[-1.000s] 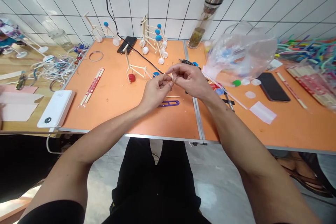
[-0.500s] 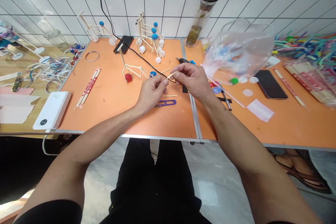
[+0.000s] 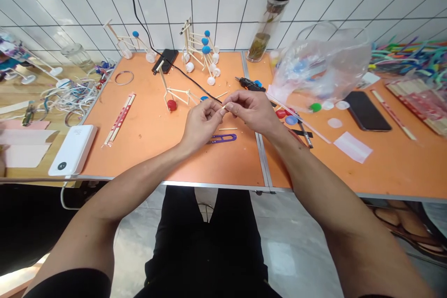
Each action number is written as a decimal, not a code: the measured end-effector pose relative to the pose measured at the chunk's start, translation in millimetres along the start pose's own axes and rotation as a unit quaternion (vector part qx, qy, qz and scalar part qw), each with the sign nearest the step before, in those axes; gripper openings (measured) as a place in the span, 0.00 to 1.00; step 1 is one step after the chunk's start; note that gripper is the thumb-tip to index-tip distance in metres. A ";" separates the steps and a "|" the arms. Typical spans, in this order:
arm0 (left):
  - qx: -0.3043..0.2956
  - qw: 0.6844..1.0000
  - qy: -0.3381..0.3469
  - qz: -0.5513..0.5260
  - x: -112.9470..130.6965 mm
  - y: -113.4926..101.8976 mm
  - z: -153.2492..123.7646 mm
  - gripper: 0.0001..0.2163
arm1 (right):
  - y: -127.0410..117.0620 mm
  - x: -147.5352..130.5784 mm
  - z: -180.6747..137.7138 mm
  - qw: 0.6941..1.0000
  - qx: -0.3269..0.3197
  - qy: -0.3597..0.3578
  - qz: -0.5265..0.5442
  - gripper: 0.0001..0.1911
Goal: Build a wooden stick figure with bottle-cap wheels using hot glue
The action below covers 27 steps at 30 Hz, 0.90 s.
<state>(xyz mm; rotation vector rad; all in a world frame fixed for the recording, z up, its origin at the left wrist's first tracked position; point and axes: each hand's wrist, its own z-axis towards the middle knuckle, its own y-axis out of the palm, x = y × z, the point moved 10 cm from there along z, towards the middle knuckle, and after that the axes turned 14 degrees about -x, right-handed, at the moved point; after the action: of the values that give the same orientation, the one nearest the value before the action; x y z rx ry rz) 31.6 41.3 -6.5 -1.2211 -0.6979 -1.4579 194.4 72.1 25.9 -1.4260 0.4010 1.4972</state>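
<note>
My left hand (image 3: 201, 123) and my right hand (image 3: 251, 111) meet over the orange table (image 3: 146, 149), fingertips pinched together around a short wooden stick (image 3: 224, 107). Only a small pale bit of that stick shows between them. Below the fingers lie purple thread snips (image 3: 226, 138), partly behind my left hand, and a loose piece of stick (image 3: 228, 129). Just beyond my left hand stands a small stick frame (image 3: 179, 91) with a red bottle cap (image 3: 171, 105). A blue cap (image 3: 204, 98) is partly covered by my hand. Behind my right hand rests a black glue gun (image 3: 249, 84).
More stick models with caps (image 3: 206, 50) stand at the back near a phone (image 3: 165, 61) and a glass bottle (image 3: 261, 39). On the left are wrapped chopsticks (image 3: 119, 120) and a power bank (image 3: 72, 150). A plastic bag (image 3: 321, 65) and another phone (image 3: 369, 111) lie right.
My right hand has come left against my left hand, so less of the stick shows. The glue gun is now more exposed. The view has shifted slightly.
</note>
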 end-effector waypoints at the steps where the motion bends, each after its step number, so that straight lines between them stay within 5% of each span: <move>1: -0.005 1.000 -0.006 -0.003 -0.6 1.0 -0.6 0.14 | 1.0 0.0 0.2 1.000 -0.006 0.002 -0.005 0.25; 16: -0.068 0.965 -0.180 -0.178 -11.0 29.8 -12.6 0.12 | -1.4 9.8 -8.3 0.995 -0.086 0.056 -0.013 0.31; 24: -0.070 0.942 -0.210 -0.252 -18.1 37.8 -18.2 0.12 | 5.7 5.4 -10.4 0.989 -0.132 0.060 0.003 0.29; 27: -0.078 0.938 -0.217 -0.258 -17.1 40.9 -19.9 0.12 | -19.8 4.4 -13.1 0.995 -0.067 0.076 -0.009 0.25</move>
<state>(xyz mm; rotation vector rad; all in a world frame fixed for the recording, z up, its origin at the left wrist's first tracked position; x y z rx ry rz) 62.6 18.4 -36.1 -1.5853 -1.2974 -1.7034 218.5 72.6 26.2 -1.6522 0.3847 1.4271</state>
